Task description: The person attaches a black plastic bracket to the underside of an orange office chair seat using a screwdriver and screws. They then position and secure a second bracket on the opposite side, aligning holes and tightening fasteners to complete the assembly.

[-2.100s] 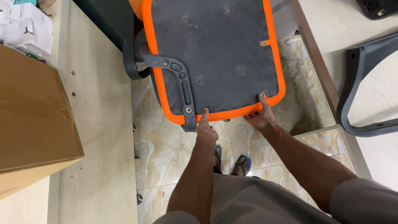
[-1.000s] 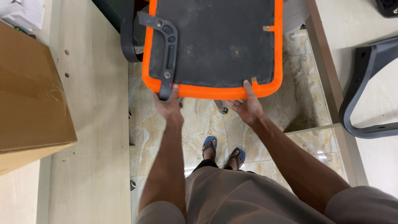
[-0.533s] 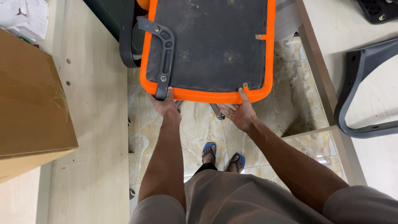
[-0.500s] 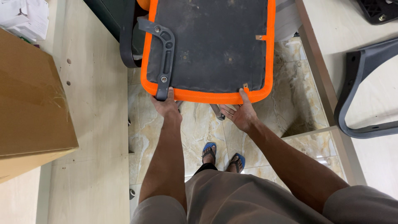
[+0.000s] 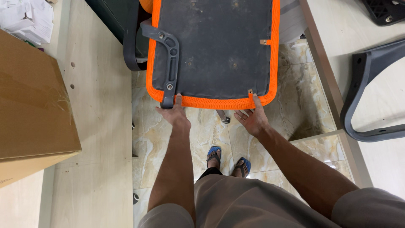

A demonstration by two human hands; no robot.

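Observation:
An upturned chair seat (image 5: 219, 46) shows its dark grey underside, edged in orange mesh. A grey plastic armrest bracket (image 5: 171, 63) is screwed along its left side. My left hand (image 5: 175, 114) grips the seat's near edge just below the bracket's lower end, thumb on top. My right hand (image 5: 252, 118) holds the near edge close to the right corner, thumb on the orange rim and fingers underneath. The seat's far part runs out of view at the top.
A large cardboard box (image 5: 33, 118) lies on a pale wooden panel (image 5: 97, 139) at left. Another grey armrest (image 5: 371, 97) rests on the light table at right. Marble floor tiles (image 5: 202, 135) and my sandalled feet (image 5: 230, 162) are below the seat.
The seat has swung from a tilted position to nearly square in front of me. My left hand went from pointing at the edge to gripping it under the bracket.

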